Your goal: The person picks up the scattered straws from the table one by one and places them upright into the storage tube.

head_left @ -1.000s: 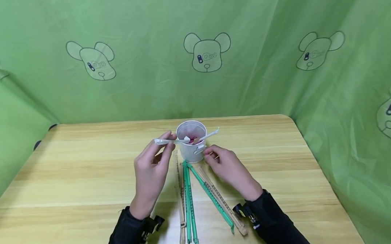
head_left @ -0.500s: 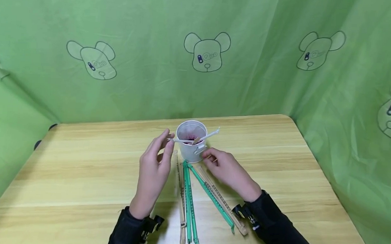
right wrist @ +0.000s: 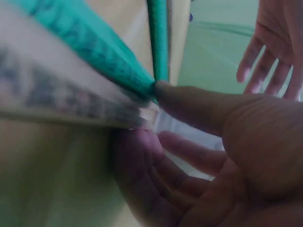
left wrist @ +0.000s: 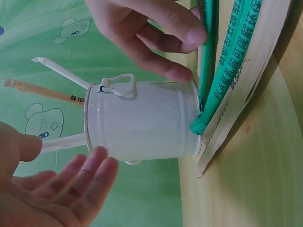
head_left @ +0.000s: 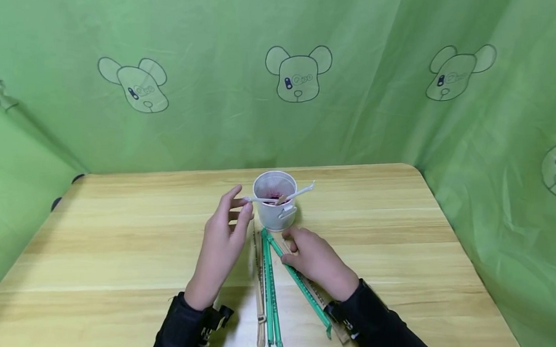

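A small white bucket (head_left: 275, 215) stands on the table holding several paper-wrapped straws, including a white straw (left wrist: 64, 72) and a brown straw (left wrist: 47, 92). Beside its rim my left hand (head_left: 221, 243) is held up with fingers spread, near the outer end of another white straw (head_left: 260, 199) that leans out of the bucket. My right hand (head_left: 318, 260) is low in front of the bucket. In the right wrist view its thumb lies against a green straw (right wrist: 90, 45) and its curled fingers meet the end of a brown straw (right wrist: 61, 97), pinching the pair.
Left of that pair, two more green straws (head_left: 272, 302) and a brown straw (head_left: 260, 323) lie side by side on the wooden table (head_left: 116, 249). A green curtain (head_left: 206, 113) with bear drawings hangs behind and along both sides.
My right hand has come down from beside the bucket onto the straws, which have shifted slightly toward me. The straw at my left hand has dropped deeper into the bucket, and my left fingers have opened.
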Motion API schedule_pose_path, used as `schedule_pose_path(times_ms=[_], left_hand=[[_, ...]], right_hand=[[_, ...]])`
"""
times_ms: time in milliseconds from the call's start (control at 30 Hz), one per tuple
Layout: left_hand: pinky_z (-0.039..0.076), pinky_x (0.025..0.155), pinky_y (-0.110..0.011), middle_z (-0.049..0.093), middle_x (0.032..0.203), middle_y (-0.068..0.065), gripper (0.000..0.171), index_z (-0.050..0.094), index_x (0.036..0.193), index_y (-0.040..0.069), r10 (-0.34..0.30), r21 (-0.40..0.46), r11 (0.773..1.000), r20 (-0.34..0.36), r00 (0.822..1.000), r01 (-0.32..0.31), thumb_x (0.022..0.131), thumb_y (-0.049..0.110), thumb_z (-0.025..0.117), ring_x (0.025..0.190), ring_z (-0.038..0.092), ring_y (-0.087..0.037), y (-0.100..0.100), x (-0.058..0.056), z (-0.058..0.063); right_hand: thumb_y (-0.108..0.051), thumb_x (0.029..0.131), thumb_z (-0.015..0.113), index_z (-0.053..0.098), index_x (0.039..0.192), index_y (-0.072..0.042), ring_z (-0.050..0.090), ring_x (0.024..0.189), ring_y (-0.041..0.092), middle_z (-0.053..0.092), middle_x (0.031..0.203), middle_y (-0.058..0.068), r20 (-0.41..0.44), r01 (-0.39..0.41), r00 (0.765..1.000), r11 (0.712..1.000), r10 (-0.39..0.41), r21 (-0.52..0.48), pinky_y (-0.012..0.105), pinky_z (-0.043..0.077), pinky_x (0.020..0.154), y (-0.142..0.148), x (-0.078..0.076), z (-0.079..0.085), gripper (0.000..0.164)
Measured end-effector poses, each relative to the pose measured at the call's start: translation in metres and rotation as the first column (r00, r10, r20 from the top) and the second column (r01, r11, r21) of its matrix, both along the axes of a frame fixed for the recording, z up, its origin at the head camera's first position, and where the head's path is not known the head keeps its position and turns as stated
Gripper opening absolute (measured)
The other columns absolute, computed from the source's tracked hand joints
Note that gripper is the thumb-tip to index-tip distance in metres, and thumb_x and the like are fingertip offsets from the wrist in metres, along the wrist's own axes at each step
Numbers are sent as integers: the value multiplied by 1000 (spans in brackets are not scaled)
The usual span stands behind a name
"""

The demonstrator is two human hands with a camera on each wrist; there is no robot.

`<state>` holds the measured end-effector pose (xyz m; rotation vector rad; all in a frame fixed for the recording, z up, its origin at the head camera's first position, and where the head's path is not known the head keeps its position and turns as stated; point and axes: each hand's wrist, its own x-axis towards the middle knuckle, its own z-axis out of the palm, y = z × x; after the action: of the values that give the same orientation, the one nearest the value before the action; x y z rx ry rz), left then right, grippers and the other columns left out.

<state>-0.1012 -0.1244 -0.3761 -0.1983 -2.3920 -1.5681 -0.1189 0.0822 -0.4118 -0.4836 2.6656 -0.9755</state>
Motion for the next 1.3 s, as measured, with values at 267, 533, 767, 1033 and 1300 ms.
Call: schedule_pose_path(times_ms=[267,533,767,1033,1300], left_hand=[[61,83,-45,70,127,-11,59,36,164,11,14,-60,998,84,996,-9,112,27,58,99,74,-26,-1,-2,-3],[61,78,-42,72,123,-15,53,44,159,4,25,-166,986,171,985,3,111,19,60,96,72,-28,-3,-2,-8],[60,84,-48,70,124,-20,42,59,147,-1,-11,-306,946,309,951,110,110,18,61,103,70,-34,-3,0,-13],[57,87,-51,69,117,-17,39,63,140,-4,-29,-362,914,393,919,184,109,20,62,103,67,-33,0,2,-17],[55,88,-52,60,118,-23,47,55,146,-9,-37,-332,924,419,907,190,108,17,64,102,62,-34,3,2,-24]], right_hand=[[-9,99,75,64,133,-2,53,71,17,56,81,-1,31,45,999,999,-44,-18,34,44,68,-1,1,1,36],[-13,104,72,68,128,-5,57,72,15,63,84,-1,1,47,999,993,-47,-109,34,49,66,6,-2,13,26],[-15,105,69,71,123,-6,62,68,14,69,95,1,-64,48,996,967,-66,-249,32,55,60,15,-5,31,21],[-17,105,72,69,130,-7,68,83,22,72,104,6,-191,117,951,854,-244,-508,34,61,65,31,-8,52,27],[-10,106,68,64,132,-3,70,86,24,67,106,12,-249,79,891,669,-380,-739,36,63,66,42,-10,65,27]])
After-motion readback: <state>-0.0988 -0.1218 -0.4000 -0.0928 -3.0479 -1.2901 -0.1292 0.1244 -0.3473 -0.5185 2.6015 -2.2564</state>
